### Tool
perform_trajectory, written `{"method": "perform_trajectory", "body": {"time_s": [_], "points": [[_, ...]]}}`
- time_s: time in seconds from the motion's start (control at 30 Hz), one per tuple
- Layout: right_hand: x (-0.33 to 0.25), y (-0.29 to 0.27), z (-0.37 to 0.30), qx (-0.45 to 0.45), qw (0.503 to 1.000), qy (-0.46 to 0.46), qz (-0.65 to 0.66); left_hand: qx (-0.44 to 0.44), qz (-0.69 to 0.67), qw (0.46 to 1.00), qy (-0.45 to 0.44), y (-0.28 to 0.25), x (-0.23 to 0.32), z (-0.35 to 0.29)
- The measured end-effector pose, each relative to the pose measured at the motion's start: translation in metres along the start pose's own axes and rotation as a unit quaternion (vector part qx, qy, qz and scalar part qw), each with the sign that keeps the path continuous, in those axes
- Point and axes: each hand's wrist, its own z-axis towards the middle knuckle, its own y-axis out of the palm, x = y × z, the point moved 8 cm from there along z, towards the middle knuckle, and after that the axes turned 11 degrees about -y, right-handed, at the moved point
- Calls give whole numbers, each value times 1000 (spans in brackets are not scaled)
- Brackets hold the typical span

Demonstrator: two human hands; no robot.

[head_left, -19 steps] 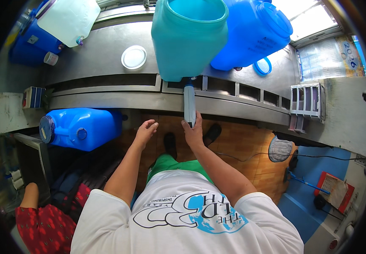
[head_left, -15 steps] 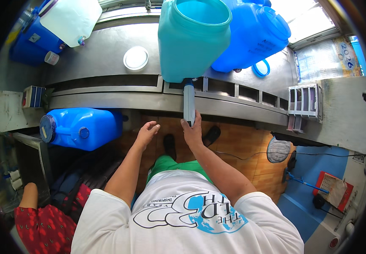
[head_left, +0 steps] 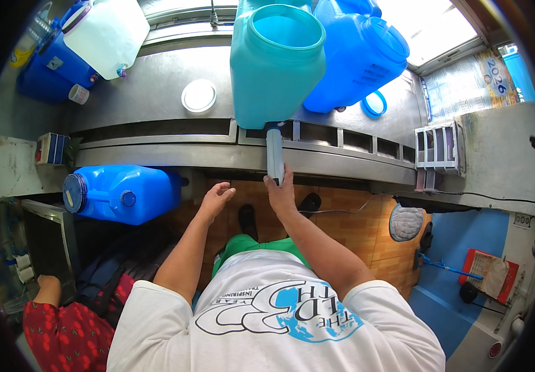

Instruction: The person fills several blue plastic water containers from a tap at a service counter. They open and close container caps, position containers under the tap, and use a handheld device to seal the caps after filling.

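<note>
My right hand (head_left: 282,192) is wrapped round the lower end of a long grey handheld tool (head_left: 274,153). The tool's far end meets the low front edge of an open-topped teal jug (head_left: 273,87), by its dark spout. I cannot make out the exact contact. My left hand (head_left: 219,197) hangs in the air left of the tool, fingers loosely bent and apart, with nothing in it. Just behind and right of the teal jug stands a blue jug (head_left: 357,62), its mouth uncovered. A round white lid (head_left: 198,96) lies flat on the steel counter (head_left: 156,80).
A blue lid (head_left: 374,104) rests at the counter's right. On the left lies a capped blue jug (head_left: 134,193) below counter level. White and blue containers (head_left: 107,37) stand at the far left. A thin cord (head_left: 354,209) trails rightward. A person in red (head_left: 66,332) is at lower left.
The view has shifted slightly, so the counter and jugs appear a little lower. Both hands keep nearly the same pose, the tool's end still at the teal jug's spout.
</note>
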Motion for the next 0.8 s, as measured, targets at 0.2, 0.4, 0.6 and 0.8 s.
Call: {"method": "perform_trajectory", "body": {"time_s": [0.2, 0.4, 0.6, 0.8], "points": [[-12, -58, 25, -63, 938, 253, 230, -2, 14, 1000, 6, 5, -11, -1], [-17, -94, 37, -204, 921, 255, 211, 9, 36, 999, 13, 21, -5, 1], [16, -165, 52, -114, 871, 315, 358, 18, 58, 997, 43, 61, 41, 5], [38, -328, 91, -51, 815, 246, 523, 43, 85, 992, 89, 99, 92, 39]]}}
